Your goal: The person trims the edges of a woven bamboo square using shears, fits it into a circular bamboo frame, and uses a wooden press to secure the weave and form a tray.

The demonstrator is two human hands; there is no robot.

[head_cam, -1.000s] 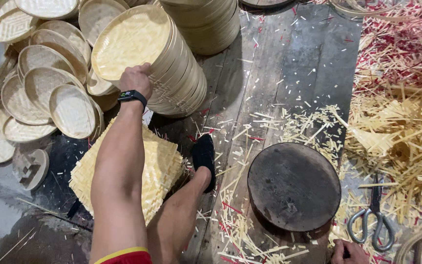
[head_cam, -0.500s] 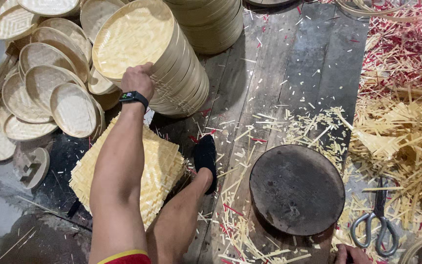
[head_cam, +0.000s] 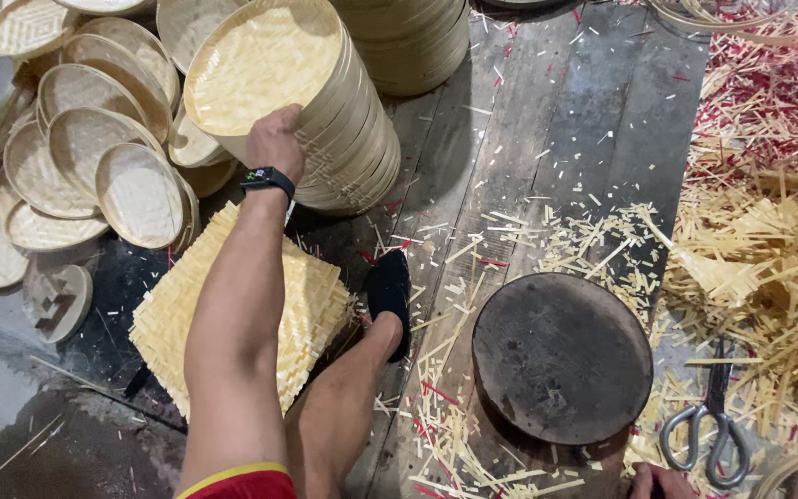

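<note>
A worn wooden plank floor (head_cam: 556, 120) carries everything. Lying on it: a leaning stack of round woven trays (head_cam: 325, 120), loose trays (head_cam: 94, 176) scattered at left, a pile of square woven mats (head_cam: 316, 305), a dark round block (head_cam: 561, 356), scissors (head_cam: 708, 430) at lower right, and bamboo offcuts (head_cam: 759, 249) strewn across the right side.

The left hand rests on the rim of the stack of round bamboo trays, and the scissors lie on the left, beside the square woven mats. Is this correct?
Partly. The left hand does rest on the stack of round bamboo trays, but the head view shows the scissors on the right, among the bamboo strips, far from the square woven mats.
</note>
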